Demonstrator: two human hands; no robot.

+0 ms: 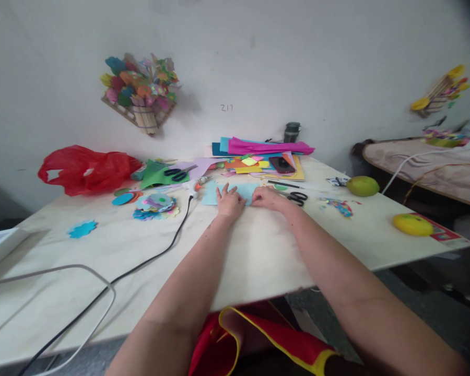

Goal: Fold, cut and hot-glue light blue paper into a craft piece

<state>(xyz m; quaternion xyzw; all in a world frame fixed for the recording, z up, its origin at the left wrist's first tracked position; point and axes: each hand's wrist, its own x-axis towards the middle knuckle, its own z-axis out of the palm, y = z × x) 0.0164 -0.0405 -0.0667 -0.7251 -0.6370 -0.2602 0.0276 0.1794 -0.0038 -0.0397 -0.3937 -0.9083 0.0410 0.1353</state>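
Observation:
A light blue sheet of paper (209,194) lies flat on the table in front of me. My left hand (230,202) rests on it with the fingers spread. At the sheet's right edge, my right hand (267,197) has its fingers drawn together in a pinch on the paper. Black-handled scissors (297,198) lie just right of my right hand. Left of the sheet is a white glue gun (191,189) with a black cord. Stacked paper flower shapes (154,204) sit farther left, and a single blue scalloped paper piece (83,229) lies apart.
A red plastic bag (88,169) and a second pair of scissors (180,172) are at the back left. Folded coloured paper (266,146) and a phone (282,164) lie at the back. Two yellowish fruits, a green one (362,186) and a yellow one (412,225), stand right. A black cord (141,265) crosses the left side.

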